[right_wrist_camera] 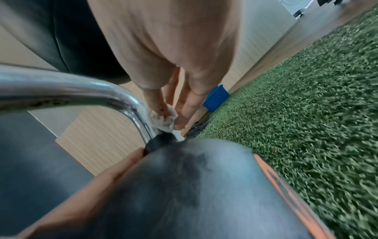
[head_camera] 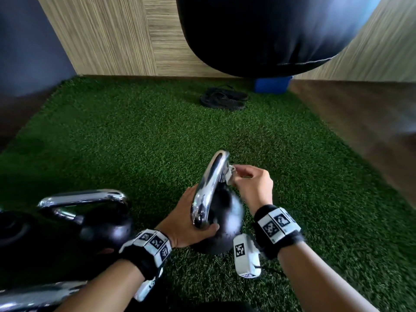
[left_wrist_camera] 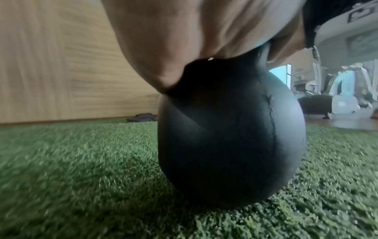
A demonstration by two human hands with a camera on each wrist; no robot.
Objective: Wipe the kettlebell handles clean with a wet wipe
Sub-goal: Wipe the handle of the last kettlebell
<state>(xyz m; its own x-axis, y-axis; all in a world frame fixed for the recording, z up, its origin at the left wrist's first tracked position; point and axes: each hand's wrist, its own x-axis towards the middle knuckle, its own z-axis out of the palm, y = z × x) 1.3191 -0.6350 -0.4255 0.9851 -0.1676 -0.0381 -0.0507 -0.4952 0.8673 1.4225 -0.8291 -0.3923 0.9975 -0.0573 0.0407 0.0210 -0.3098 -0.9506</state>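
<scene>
A black kettlebell [head_camera: 221, 218] [left_wrist_camera: 231, 142] [right_wrist_camera: 194, 186] with a chrome handle [head_camera: 209, 185] [right_wrist_camera: 67, 90] stands on green turf. My left hand [head_camera: 191, 224] [left_wrist_camera: 184, 42] grips the near end of the handle and the top of the ball. My right hand [head_camera: 249, 183] [right_wrist_camera: 174, 113] pinches a small crumpled white wet wipe [head_camera: 229, 176] [right_wrist_camera: 163, 118] and presses it against the far leg of the handle, just above the ball.
A second black kettlebell [head_camera: 99, 219] with a chrome handle stands to the left, and another chrome handle [head_camera: 33, 296] shows at the lower left. Dark sandals [head_camera: 222, 99] and a blue block [head_camera: 272, 84] lie by the wood wall. A black punching bag [head_camera: 270, 32] hangs ahead.
</scene>
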